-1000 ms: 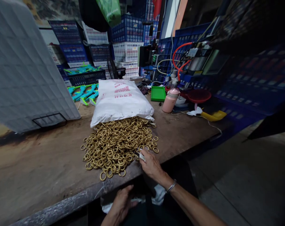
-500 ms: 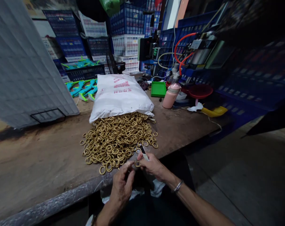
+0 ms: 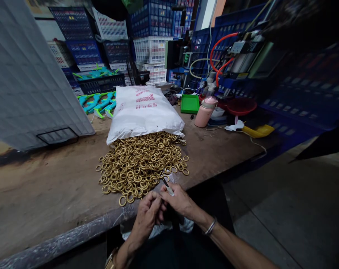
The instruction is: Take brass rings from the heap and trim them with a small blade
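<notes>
A heap of brass-coloured rings (image 3: 138,164) spills over the table in front of me. Just past the table's front edge, both hands meet below the heap's right side. My left hand (image 3: 148,211) is closed, thumb and fingers pinched together against the right fingertips; what they pinch is hidden. Closed as well, my right hand (image 3: 177,200) has a slim black-and-white knife-like tool (image 3: 167,187) sticking up between thumb and forefinger, pointing at the heap. The ring seen earlier between the hands is covered by fingers now.
Behind the rings lies a white printed sack (image 3: 144,112). A green tray (image 3: 189,104), a pink bottle (image 3: 205,112) and a yellow scoop-like piece (image 3: 258,130) stand to the right. A grey panel (image 3: 32,86) rises at left; stacked crates (image 3: 152,48) fill the back.
My hands have come together, and the left fingers have closed against the right fingertips. The ring between them is no longer visible. The tool has tilted and dropped lower in my right hand.
</notes>
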{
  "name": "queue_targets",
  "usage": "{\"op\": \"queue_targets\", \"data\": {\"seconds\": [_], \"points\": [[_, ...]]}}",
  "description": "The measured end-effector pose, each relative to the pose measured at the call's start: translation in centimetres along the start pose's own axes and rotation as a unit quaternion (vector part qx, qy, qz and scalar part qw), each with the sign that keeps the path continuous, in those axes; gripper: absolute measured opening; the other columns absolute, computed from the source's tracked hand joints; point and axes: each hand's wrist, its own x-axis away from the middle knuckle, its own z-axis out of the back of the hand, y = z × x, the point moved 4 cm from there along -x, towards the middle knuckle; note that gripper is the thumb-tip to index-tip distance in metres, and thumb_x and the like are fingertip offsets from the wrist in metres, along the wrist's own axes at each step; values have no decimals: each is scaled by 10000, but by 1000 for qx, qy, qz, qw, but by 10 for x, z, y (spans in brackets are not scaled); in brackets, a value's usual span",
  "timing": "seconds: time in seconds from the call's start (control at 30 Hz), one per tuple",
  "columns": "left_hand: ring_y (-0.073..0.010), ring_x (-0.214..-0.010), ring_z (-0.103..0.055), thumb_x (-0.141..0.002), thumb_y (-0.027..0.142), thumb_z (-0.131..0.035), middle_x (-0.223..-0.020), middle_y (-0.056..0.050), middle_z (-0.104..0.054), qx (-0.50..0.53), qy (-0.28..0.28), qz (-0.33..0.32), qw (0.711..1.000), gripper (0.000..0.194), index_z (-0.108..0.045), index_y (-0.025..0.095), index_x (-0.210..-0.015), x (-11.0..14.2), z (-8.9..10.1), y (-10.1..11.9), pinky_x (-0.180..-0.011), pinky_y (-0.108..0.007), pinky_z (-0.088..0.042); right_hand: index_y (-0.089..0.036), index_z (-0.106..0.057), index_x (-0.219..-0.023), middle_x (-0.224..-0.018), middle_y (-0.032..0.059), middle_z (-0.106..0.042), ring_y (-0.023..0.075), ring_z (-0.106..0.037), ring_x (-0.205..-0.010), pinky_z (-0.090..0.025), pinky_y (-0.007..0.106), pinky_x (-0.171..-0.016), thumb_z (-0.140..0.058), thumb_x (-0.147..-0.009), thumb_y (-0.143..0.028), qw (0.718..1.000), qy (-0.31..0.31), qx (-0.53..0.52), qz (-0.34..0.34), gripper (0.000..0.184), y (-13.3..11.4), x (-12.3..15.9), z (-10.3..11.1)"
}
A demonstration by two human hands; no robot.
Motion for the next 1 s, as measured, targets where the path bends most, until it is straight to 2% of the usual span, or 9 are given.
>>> {"op": "queue_targets", "data": {"seconds": [0.13, 0.2, 0.27, 0.33, 0.47, 0.57, 0.73, 0.87, 1.0], "points": [[-45, -408, -391, -769, 456, -510, -573, 39, -501, 50, -6, 3, 999, 296, -506, 165, -715, 1, -1, 0, -386, -156, -322, -169, -519, -714, -561, -42, -515, 87, -472, -540, -361, 192, -545, -448, -785, -301, 1000, -18, -22, 2, 166, -3, -3, -2], [-46, -412, -389, -769, 454, -513, -564, 44, -492, 71, -2, 2, 997, 289, -501, 169, -725, 2, 0, -2, -397, -156, -330, -173, -517, -712, -551, -41, -500, 90, -464, -534, -354, 195, -545, -408, -807, -288, 1000, 6, -2, 12, 184, -2, -4, -1], [-46, -405, -386, -768, 462, -512, -556, 47, -491, 91, 8, 8, 996, 290, -484, 177, -725, 1, 1, -4, -393, -156, -326, -176, -503, -695, -556, -37, -483, 94, -452, -543, -340, 199, -545, -387, -817, -272, 997, 48, 57, 38, 194, -1, -4, 2], [-45, -389, -371, -770, 467, -506, -540, 55, -482, 106, 18, 14, 994, 288, -462, 185, -727, 1, 2, -6, -377, -153, -308, -182, -479, -665, -564, -36, -466, 95, -428, -542, -312, 199, -531, -382, -813, -244, 987, 59, 131, 71, 188, -1, -2, 3], [-43, -389, -369, -765, 464, -515, -559, 57, -491, 107, 23, 11, 994, 280, -447, 193, -753, 0, 2, -4, -378, -153, -313, -192, -471, -697, -578, -36, -463, 98, -393, -532, -254, 209, -516, -396, -729, -114, 960, 16, 258, 108, 113, -4, 5, -2], [-44, -394, -368, -766, 462, -513, -548, 60, -480, 89, 27, 0, 996, 283, -438, 190, -748, -1, 3, -1, -386, -155, -323, -193, -482, -763, -621, -19, -491, 114, -417, -572, -257, 220, -545, -394, -674, -79, 941, 4, 319, 111, 170, -6, 8, -5], [-42, -397, -375, -761, 456, -522, -560, 53, -479, 65, 37, -18, 997, 293, -429, 184, -707, 2, 4, 4, -378, -158, -321, -189, -484, -853, -693, 5, -540, 135, -468, -635, -271, 230, -579, -384, -673, -79, 922, 1, 374, 105, 234, 4, 7, -6], [-50, -403, -426, -758, 445, -535, -573, 29, -516, 65, -4, -27, 998, 300, -466, 168, -666, 12, -2, 11, -404, -180, -372, -171, -480, -973, -715, 19, -562, 149, -492, -667, -274, 240, -596, -398, -701, -95, 907, 55, 406, 101, 294, 16, 2, 7], [-88, -447, -501, -737, 435, -568, -638, -15, -584, 142, -55, -2, 988, 283, -507, 162, -701, 13, -6, 7, -431, -220, -427, -171, -495, -930, -709, 24, -585, 143, -505, -620, -258, 246, -562, -389, -735, -90, 898, 141, 411, 63, 237, 16, -10, 26]]}}
